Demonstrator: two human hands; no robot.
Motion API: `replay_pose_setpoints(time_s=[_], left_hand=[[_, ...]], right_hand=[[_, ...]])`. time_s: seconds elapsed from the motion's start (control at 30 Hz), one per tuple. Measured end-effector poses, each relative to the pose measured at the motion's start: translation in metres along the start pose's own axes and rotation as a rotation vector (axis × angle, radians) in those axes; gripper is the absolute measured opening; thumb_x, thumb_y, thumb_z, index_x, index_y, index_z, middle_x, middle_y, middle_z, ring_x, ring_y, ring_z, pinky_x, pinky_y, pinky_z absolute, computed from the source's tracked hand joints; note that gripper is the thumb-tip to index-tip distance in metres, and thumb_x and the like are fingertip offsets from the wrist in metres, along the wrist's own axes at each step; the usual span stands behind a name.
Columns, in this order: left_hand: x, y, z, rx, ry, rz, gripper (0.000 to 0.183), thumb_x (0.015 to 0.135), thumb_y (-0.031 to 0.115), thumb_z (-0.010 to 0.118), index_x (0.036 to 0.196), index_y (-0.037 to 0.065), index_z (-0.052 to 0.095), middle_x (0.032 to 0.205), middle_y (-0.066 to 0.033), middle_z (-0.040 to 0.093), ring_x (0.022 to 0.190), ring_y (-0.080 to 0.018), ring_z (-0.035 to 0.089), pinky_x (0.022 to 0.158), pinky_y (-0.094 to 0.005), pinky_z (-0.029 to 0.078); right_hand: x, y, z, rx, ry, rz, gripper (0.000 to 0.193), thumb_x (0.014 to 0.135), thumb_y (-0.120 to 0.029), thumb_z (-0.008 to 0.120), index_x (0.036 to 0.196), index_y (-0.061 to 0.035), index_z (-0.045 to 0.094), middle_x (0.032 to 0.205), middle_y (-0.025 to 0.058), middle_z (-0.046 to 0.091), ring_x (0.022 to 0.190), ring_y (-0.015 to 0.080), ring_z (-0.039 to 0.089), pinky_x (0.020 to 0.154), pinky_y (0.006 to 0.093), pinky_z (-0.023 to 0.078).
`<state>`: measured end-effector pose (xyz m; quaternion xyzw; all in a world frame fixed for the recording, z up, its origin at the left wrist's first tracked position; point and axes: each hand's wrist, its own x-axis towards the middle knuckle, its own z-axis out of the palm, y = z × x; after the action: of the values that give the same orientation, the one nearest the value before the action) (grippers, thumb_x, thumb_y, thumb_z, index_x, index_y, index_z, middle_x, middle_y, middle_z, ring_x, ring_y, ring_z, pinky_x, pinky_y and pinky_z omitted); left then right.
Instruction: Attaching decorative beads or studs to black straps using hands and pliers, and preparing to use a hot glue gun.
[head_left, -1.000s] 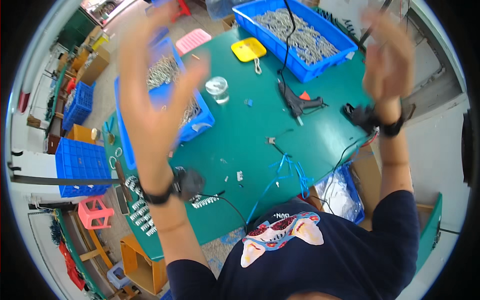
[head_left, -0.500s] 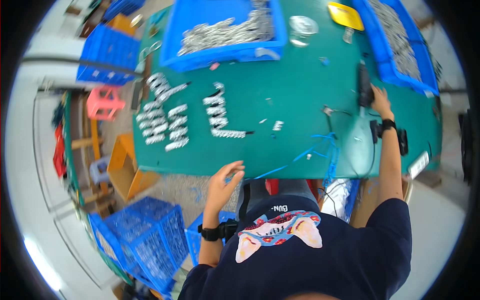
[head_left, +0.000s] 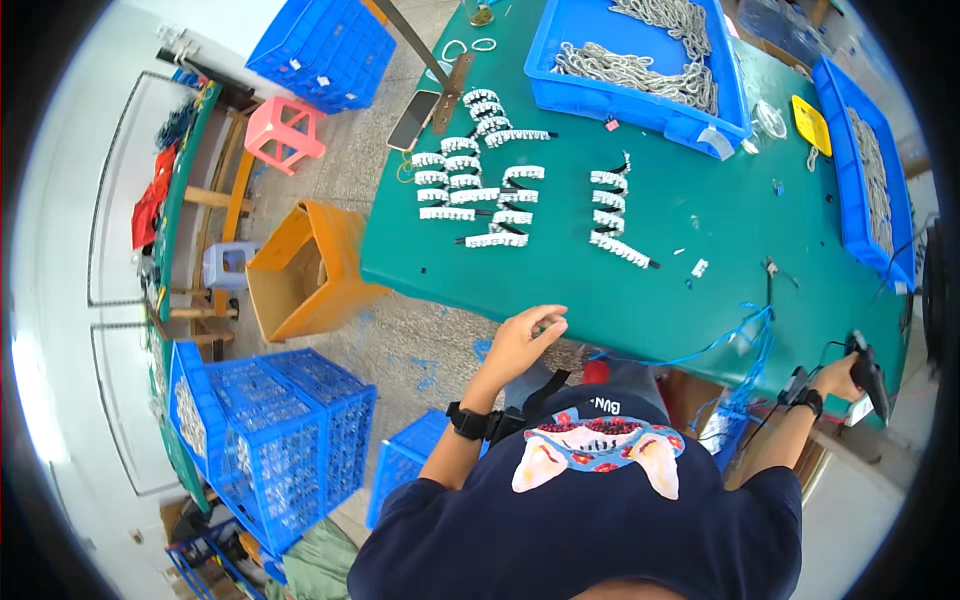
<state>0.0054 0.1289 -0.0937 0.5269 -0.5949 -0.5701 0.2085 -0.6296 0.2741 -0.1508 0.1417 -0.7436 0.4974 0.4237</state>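
Note:
At the table's right front corner, my right hand [head_left: 838,380] is closed around a black corded hand tool [head_left: 868,378]; its exact kind is unclear. My left hand [head_left: 533,335] hovers at the front edge of the green table [head_left: 480,285], its fingers loosely bent and apart, holding nothing. Several zigzag rows of white ridged strips with black ends lie on the left half, among them one white strip row [head_left: 607,215] standing apart. A small white piece [head_left: 700,268] lies right of it. Blue strapping [head_left: 690,352] trails over the front edge.
Blue trays [head_left: 640,110] of pale cord-like bundles stand at the back, another blue tray [head_left: 865,180] at the right. A yellow scoop [head_left: 810,125] is between them. A phone [head_left: 412,120] rests at the left edge. Blue crates [head_left: 290,430], an orange bin [head_left: 310,270] and a pink stool [head_left: 285,130] stand left.
My right hand has brought the black tool from the table's back right toward me, to the right front corner. The view has swung right. My left hand stays near the front edge.

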Motion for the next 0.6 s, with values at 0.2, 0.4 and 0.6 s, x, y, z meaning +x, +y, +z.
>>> replay_pose_setpoints(time_s=[0.2, 0.4, 0.6], left_hand=[[-0.001, -0.071, -0.079, 0.033, -0.172, 0.025, 0.036, 0.090, 0.028, 0.061, 0.114, 0.003, 0.061, 0.098, -0.0094, 0.068, 0.088, -0.0168, 0.064, 0.077, -0.0294, 0.049], [0.006, -0.149, -0.063, 0.146, -0.392, 0.104, 0.044, 0.088, 0.040, 0.058, 0.115, 0.005, 0.061, 0.099, -0.0159, 0.068, 0.092, -0.0265, 0.065, 0.080, -0.0362, 0.050], [0.034, -0.287, 0.036, 0.113, -0.725, 0.095, 0.050, 0.089, 0.046, 0.053, 0.118, 0.006, 0.061, 0.124, -0.0182, 0.057, 0.117, -0.0303, 0.054, 0.096, -0.0375, 0.042]], right_hand=[[0.018, -0.099, -0.079, 0.301, 0.380, 0.117, 0.054, 0.069, -0.007, 0.076, 0.110, 0.0026, 0.043, 0.096, 0.0157, 0.059, 0.084, 0.0219, 0.060, 0.073, 0.0394, 0.053], [0.013, -0.222, -0.129, 0.223, -0.281, -0.463, 0.036, 0.088, -0.017, 0.059, 0.114, 0.0042, 0.050, 0.112, 0.0158, 0.056, 0.088, 0.0203, 0.058, 0.073, 0.0354, 0.050], [-0.143, -0.381, -0.032, 0.606, -1.100, -0.802, 0.040, 0.081, -0.014, 0.057, 0.118, -0.0016, 0.051, 0.119, 0.0160, 0.054, 0.100, 0.0302, 0.058, 0.084, 0.0378, 0.047]])
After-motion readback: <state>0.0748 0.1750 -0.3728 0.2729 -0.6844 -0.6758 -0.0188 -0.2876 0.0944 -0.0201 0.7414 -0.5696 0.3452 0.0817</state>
